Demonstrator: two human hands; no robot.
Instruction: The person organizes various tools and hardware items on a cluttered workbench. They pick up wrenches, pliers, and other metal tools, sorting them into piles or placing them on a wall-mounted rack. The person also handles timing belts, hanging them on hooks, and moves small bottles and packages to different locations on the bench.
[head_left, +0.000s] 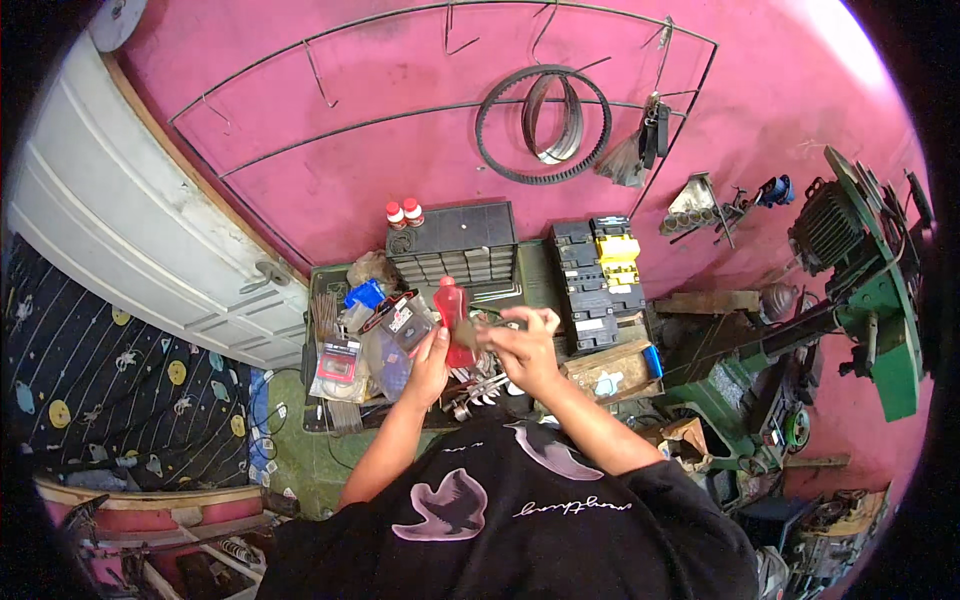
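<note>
My left hand [429, 368] is closed around the lower edge of a dark, flat packet [408, 322] with a printed front, its thumb pointing up. To its right, my right hand [528, 348] is raised with its fingers bent together. A small brownish thing [465, 335] shows at its fingertips, too blurred to name. Behind and between the hands is a translucent red bottle [449, 300], its lower part partly covered. Several metal parts [480, 392] lie on the bench below my right hand.
A black drawer cabinet [455, 240] carries two small white bottles [404, 213] with red caps. Batteries [590, 285] stand right of it, behind a wooden tray [615, 375]. Left lie a blue piece [364, 294] and a red-and-white package [338, 362]. A green machine [880, 330] stands far right.
</note>
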